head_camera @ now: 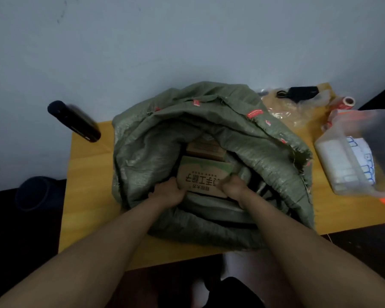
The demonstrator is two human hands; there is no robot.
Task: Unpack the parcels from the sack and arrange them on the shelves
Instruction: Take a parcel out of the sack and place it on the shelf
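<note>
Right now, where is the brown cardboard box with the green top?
In the head view the brown cardboard box with the green top sits mid-frame inside the open green woven sack, gripped between the left hand and right hand.

The sack is coarse woven green plastic cloth with a matt, rough weave and frayed edges, and the printed box inside it is matt brown cardboard. The table has a smooth yellow wood-grain finish. The container is translucent plastic, the bag thin, crinkled clear film.
</note>
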